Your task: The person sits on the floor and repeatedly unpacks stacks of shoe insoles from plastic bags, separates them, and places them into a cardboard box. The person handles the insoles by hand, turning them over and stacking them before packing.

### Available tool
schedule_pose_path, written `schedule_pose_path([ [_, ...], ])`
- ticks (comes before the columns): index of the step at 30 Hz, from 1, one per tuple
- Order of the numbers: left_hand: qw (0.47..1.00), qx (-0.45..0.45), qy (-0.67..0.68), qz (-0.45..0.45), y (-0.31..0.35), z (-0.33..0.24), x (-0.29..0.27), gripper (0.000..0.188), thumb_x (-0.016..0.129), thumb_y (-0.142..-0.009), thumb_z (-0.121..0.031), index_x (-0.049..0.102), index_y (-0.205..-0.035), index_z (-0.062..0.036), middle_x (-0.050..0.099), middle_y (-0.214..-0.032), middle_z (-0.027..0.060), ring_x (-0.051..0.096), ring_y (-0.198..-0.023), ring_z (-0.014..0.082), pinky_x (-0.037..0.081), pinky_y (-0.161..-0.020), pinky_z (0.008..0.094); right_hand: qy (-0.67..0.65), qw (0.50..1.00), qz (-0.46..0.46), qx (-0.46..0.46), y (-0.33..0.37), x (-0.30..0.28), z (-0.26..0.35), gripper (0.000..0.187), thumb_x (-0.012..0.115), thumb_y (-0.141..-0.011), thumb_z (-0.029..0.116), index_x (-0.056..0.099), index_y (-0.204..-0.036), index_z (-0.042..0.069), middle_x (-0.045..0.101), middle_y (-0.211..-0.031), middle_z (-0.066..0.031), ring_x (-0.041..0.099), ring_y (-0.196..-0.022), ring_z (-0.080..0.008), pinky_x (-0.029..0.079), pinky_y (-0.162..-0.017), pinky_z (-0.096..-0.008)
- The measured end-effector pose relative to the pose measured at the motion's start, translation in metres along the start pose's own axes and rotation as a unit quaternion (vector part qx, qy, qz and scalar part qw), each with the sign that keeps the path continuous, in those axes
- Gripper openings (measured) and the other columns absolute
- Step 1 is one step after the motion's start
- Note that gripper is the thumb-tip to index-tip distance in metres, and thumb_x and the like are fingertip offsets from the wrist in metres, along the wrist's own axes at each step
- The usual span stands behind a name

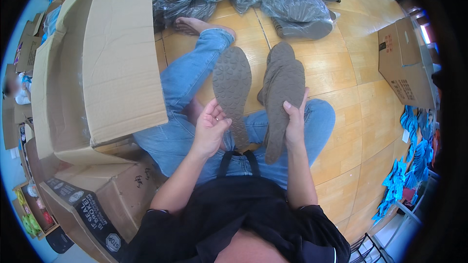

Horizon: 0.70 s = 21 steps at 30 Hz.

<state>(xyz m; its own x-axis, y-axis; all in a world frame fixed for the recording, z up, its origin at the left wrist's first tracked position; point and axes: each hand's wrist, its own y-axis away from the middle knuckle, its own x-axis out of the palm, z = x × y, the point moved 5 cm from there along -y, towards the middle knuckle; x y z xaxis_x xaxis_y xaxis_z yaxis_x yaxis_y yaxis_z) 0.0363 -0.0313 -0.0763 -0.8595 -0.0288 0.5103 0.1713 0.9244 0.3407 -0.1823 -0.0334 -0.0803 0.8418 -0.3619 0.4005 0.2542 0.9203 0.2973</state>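
In my left hand (209, 129) is one grey-brown shoe sole (231, 80), pinched by its edge and held upright over my lap. Its patterned, raised tread faces me. A small stack of matching soles (287, 90) is gripped in my right hand (295, 119), with the thumb across the front sole and the fingers mostly hidden behind. The front sole of the stack also shows a bumpy tread. A narrow gap separates the stack from the single sole. Both of my hands are above my crossed legs in blue jeans.
Clear plastic bags of soles (297, 7) lie on the wooden floor (336, 131) ahead. An open cardboard box (122, 58) stands close on my left, another box (114, 199) below it. At right are a carton (407, 63) and blue pieces (395, 185). A person (23, 90) is far left.
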Motion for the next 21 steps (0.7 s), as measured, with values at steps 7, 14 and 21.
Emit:
schedule_pose_path([
  [7, 1.000, 0.001, 0.024, -0.017, 0.000, -0.010, 0.008, 0.055, 0.049, -0.084, 0.012, 0.041, -0.137, -0.0018, 0.055, -0.129, 0.0093, 0.055, -0.118, 0.0170, 0.046, -0.097, 0.0298, 0.018, 1.000, 0.015, 0.007, 0.003, 0.004, -0.003, 0.096, 0.057, -0.089, 0.005, -0.015, -0.152, 0.006, 0.024, -0.153, -0.0192, 0.038, -0.133, -0.0249, 0.032, -0.109, -0.0337],
  [14, 1.000, -0.013, 0.017, 0.001, 0.008, -0.021, 0.022, 0.051, 0.048, -0.089, 0.007, 0.038, -0.139, -0.0005, 0.054, -0.130, 0.0119, 0.054, -0.121, 0.0210, 0.045, -0.101, 0.0352, 0.048, 0.996, 0.025, -0.066, 0.009, 0.035, 0.019, 0.101, 0.062, -0.087, 0.002, -0.017, -0.150, 0.002, 0.016, -0.155, -0.0202, 0.031, -0.137, -0.0242, 0.027, -0.112, -0.0337],
  [21, 0.998, 0.038, -0.046, 0.020, 0.027, -0.039, 0.022, 0.054, 0.051, -0.089, 0.006, 0.036, -0.141, -0.0012, 0.053, -0.130, 0.0137, 0.054, -0.120, 0.0214, 0.049, -0.096, 0.0374, 0.075, 0.990, 0.054, -0.104, 0.024, 0.055, 0.042, 0.100, 0.060, -0.087, 0.001, -0.017, -0.151, 0.003, 0.016, -0.155, -0.0190, 0.030, -0.138, -0.0243, 0.026, -0.112, -0.0341],
])
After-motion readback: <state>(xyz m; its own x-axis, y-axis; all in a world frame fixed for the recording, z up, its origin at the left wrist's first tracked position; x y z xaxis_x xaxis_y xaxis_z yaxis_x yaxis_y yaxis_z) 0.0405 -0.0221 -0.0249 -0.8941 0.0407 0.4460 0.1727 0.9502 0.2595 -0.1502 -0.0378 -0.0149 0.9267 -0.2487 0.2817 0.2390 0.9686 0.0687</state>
